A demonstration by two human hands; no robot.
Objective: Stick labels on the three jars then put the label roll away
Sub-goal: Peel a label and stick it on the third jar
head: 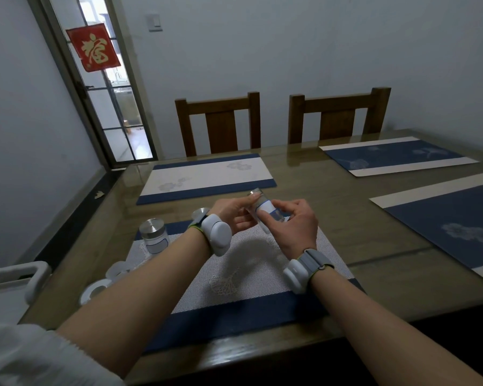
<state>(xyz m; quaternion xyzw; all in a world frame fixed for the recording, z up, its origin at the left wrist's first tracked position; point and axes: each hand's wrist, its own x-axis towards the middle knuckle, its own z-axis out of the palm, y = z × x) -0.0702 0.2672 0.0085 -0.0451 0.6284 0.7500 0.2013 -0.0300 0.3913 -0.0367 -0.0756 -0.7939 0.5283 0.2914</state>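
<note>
- Left hand (232, 211) grips a glass jar (260, 208) around its upper body, fingers curled near the metal cap; jar is tilted, held in the air above the near placemat (248, 274), clear of the surface.
- Right hand (293, 227) also closed on the same jar, lower down; thumb (265, 217) presses on a white label with a blue border, apparently smoothing it onto the glass.
- Progress, as a judgement: label on this jar looks mostly seated. A second jar (154, 238) stands upright at the placemat's left edge, already wearing a blue-bordered label. A third jar (200, 214) shows only as a metal lid behind the left wrist; its label state cannot be told.
- Label roll (95, 291) lies at the table's near left edge, partly hidden by the left forearm; white backing strip loops loose beside it. Not yet put away.
- Materials: jars clear glass, cylindrical, with brushed-metal caps; labels smooth, rounded rectangles.
- Placemat woven, fine mesh texture, pale centre with dark blue bands.
- Table (388, 288) glossy, reflective top over wood.
- White basket (17, 277) at far left, a possible home for the roll.
</note>
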